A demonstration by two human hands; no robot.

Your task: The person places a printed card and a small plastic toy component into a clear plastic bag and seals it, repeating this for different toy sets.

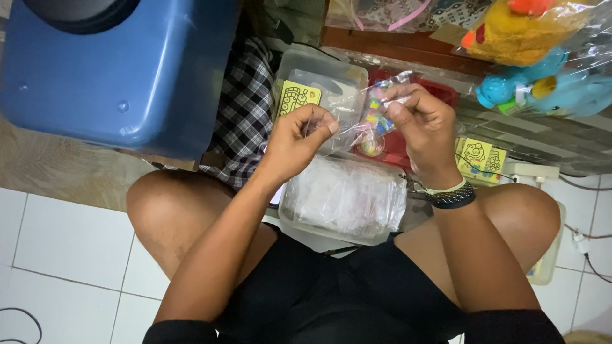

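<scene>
Pinching clear bag (357,124) (colourful bits inside) | left hand (296,143) fingers closed | right hand (424,124) fingers closed

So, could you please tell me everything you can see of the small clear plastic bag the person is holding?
The small clear plastic bag looks like thin, glossy, crinkled film. Inside show small bits in yellow, blue, green and pink, with a round multicoloured piece near its lower end. It is held up between both hands: the left hand pinches its left edge, the right hand grips its top right. It hangs above a clear plastic tub and a red tray. Whether it is sealed cannot be told.
</scene>
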